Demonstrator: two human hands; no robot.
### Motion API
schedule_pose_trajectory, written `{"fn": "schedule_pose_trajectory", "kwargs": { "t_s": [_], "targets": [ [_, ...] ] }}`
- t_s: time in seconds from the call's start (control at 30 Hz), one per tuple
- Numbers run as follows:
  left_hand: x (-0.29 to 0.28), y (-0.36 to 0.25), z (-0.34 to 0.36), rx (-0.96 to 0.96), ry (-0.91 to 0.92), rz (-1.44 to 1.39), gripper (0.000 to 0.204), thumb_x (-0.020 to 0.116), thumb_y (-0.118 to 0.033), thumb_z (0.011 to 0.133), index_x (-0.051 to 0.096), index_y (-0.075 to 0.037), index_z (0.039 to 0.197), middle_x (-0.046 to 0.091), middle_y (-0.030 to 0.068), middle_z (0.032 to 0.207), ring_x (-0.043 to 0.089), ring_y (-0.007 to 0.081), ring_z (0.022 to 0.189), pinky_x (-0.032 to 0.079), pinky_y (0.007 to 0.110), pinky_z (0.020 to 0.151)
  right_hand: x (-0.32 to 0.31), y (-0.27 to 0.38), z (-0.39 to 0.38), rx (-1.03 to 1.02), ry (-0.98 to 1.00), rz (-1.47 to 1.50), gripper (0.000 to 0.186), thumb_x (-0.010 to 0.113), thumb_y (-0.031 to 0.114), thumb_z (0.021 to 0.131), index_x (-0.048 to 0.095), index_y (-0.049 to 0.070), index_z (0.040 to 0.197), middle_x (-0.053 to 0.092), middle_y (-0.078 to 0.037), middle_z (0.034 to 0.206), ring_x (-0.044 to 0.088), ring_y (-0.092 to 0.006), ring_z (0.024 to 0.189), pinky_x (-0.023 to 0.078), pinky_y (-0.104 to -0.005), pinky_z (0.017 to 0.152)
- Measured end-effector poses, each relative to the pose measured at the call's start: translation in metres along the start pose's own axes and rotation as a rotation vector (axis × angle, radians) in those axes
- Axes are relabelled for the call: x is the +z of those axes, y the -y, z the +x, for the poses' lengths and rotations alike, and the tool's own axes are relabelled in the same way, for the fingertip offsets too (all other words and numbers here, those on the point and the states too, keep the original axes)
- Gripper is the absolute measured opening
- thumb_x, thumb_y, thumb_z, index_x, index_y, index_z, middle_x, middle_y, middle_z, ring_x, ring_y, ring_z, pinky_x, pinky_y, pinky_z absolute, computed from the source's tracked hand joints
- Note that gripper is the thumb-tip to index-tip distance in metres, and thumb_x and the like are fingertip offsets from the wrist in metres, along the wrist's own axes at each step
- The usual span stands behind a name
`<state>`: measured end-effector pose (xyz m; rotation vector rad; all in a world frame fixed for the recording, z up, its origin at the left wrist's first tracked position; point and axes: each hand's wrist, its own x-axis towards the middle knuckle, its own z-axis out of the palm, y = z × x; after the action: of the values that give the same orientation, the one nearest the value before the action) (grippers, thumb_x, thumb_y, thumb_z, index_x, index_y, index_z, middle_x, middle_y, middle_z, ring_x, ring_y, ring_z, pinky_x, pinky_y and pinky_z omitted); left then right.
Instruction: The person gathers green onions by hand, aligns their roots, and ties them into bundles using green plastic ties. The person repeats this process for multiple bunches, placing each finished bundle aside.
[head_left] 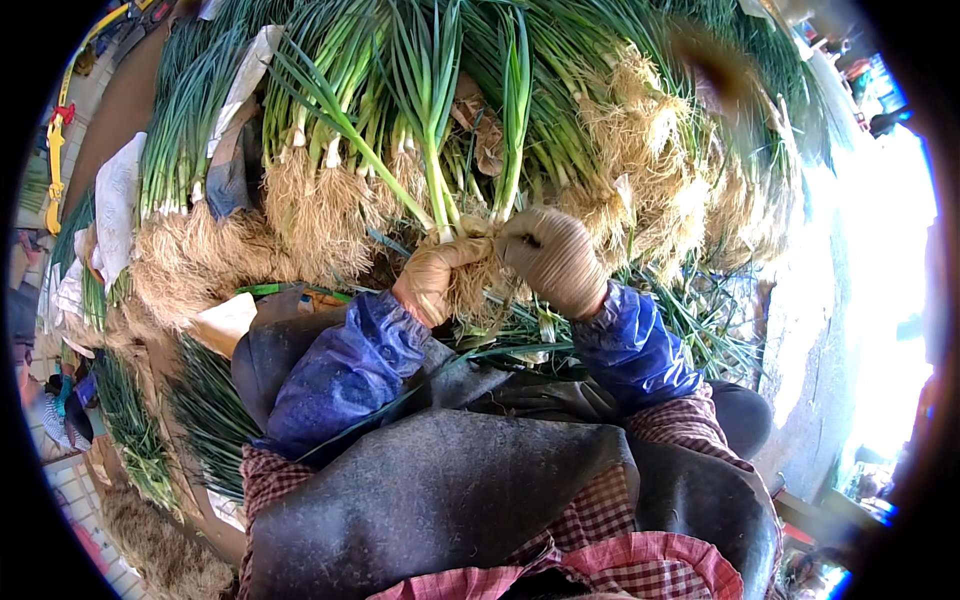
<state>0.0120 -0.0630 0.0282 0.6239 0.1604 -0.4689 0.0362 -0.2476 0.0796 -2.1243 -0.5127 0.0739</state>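
Gloved hands clutch rooted green onions.

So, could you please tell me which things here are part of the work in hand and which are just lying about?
In hand:
- left hand
- right hand
- spring onion bunch, held at the roots

Lying about:
- heaped spring onions
- white sacking
- yellow strap

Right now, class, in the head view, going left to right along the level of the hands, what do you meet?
White sack → pile of roots → left hand → root bunch → right hand → loose green leaves → pale ground.
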Motion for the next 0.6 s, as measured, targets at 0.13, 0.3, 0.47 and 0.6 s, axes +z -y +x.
{"fn": "schedule_pose_trajectory", "kwargs": {
  "t_s": [0.13,0.3,0.47,0.6],
  "targets": [
    [0.009,0.017,-0.006,0.042,-0.063,0.177,0.022,0.065,0.008,0.083,0.062,-0.005,0.100,0.066,0.0048,0.093,0.066,0.0169,0.086,0.056,0.028,0.078,-0.014,-0.029,0.032,0.356,-0.079,-0.223,0.049,0.060,0.045,0.091,0.067,-0.004,0.089,0.066,-0.016,0.073,0.066,-0.0296,0.072,0.054,-0.0394,0.072],
    [0.011,0.036,-0.004,0.108,-0.080,0.293,0.021,0.069,0.011,0.078,0.064,-0.005,0.090,0.064,0.0023,0.085,0.064,0.0141,0.078,0.055,0.028,0.072,-0.004,-0.088,0.074,0.300,0.067,0.059,0.040,0.065,0.035,0.091,0.066,-0.002,0.105,0.064,-0.006,0.074,0.057,-0.0171,0.058,0.047,-0.0316,0.055],
    [0.011,0.038,-0.008,0.051,-0.068,0.257,0.022,0.071,0.013,0.075,0.064,-0.004,0.087,0.064,0.0037,0.082,0.064,0.0151,0.073,0.056,0.030,0.067,-0.002,-0.099,0.073,0.387,0.119,0.023,0.030,0.063,0.030,0.092,0.068,0.001,0.098,0.059,-0.003,0.067,0.053,-0.0142,0.052,0.045,-0.0302,0.050],
    [0.015,0.040,-0.011,0.026,-0.163,0.317,0.018,0.070,0.012,0.077,0.064,-0.002,0.086,0.064,0.0046,0.080,0.065,0.0159,0.074,0.057,0.030,0.068,-0.006,-0.082,0.069,0.332,0.126,-0.256,0.028,0.053,0.027,0.094,0.069,0.006,0.102,0.068,-0.014,0.083,0.065,-0.0300,0.077,0.052,-0.0397,0.071]
  ]
}}
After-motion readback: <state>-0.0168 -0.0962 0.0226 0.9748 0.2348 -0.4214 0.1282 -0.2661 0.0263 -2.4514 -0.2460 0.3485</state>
